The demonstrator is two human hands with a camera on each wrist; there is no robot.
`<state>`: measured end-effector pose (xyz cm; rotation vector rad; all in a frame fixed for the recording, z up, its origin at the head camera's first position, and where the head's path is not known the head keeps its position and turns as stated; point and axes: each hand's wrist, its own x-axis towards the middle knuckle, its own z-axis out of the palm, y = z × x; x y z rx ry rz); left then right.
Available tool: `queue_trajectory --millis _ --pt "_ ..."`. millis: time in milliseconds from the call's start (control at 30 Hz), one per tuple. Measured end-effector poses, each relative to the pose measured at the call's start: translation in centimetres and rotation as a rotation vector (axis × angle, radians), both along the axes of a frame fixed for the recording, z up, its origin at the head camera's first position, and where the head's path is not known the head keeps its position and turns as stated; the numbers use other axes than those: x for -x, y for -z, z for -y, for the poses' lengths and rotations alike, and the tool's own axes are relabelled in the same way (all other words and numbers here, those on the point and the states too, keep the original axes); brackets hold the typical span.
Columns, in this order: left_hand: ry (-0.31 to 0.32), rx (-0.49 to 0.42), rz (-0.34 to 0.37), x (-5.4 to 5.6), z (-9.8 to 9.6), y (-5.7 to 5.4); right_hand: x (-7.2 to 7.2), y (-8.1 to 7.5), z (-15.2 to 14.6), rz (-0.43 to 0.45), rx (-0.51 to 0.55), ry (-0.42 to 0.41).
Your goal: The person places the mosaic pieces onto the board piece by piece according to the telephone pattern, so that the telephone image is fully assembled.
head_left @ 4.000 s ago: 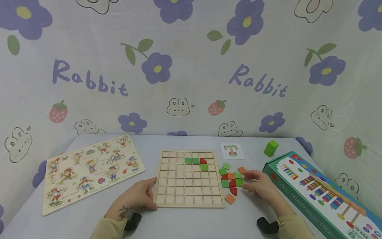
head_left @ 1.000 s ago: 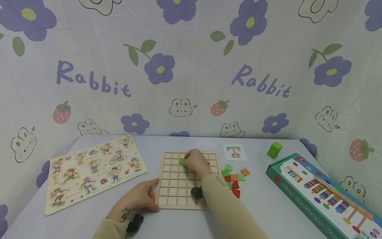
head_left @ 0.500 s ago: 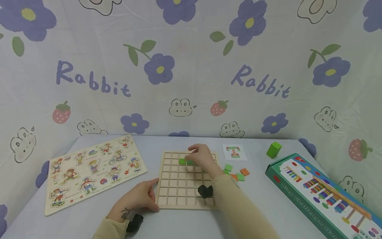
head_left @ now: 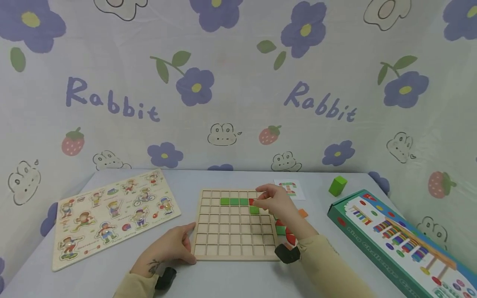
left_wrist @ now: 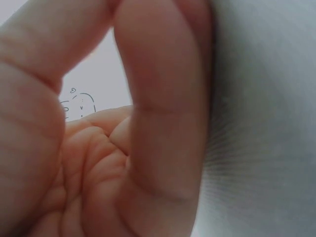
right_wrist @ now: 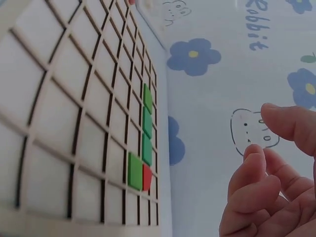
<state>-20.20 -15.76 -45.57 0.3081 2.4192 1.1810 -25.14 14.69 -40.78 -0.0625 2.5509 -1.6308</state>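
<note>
In the head view my left hand (head_left: 171,246) rests against the left edge of a wooden grid board (head_left: 223,239), index finger along the side and thumb at the near corner. Up close in the left wrist view, the fingers (left_wrist: 163,98) of that hand hide the board. My right hand (head_left: 277,203) hovers over the board's upper right, thumb and index finger apart with nothing between them. Three green tiles (head_left: 234,201) lie in a row on the grid, then a red quarter-round tile (right_wrist: 146,177), partly covered in the head view. Below the red one sits another green tile (head_left: 254,210).
Loose red, green and orange tiles (head_left: 281,230) lie right of the board, partly behind my right arm. A printed pattern card (head_left: 299,192) lies behind them. Further right are a green block (head_left: 338,186) and a long game box (head_left: 395,244). A picture puzzle board (head_left: 115,217) lies left.
My right hand has gone from the loose tiles to the grid's top, let go of a green tile at the row's left end, then drawn back right. The left hand has kept its place.
</note>
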Motion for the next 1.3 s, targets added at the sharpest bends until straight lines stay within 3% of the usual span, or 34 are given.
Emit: queue_trajectory --millis 333,533,700,1300 --pt "0.005 -0.008 0.006 0.2 0.3 0.2 -2.8 1.7 -4.9 0.082 -0.075 0.056" --pt "0.007 -0.006 -0.002 0.2 0.3 0.2 -4.0 2.9 -7.1 0.174 -0.214 0.071" --pt "0.008 -0.006 -0.007 0.3 0.4 0.3 -4.5 3.6 -7.5 0.186 -0.327 0.075" --pt "-0.004 -0.019 0.016 0.2 0.1 0.3 -5.2 3.9 -6.9 0.193 -0.503 0.093"
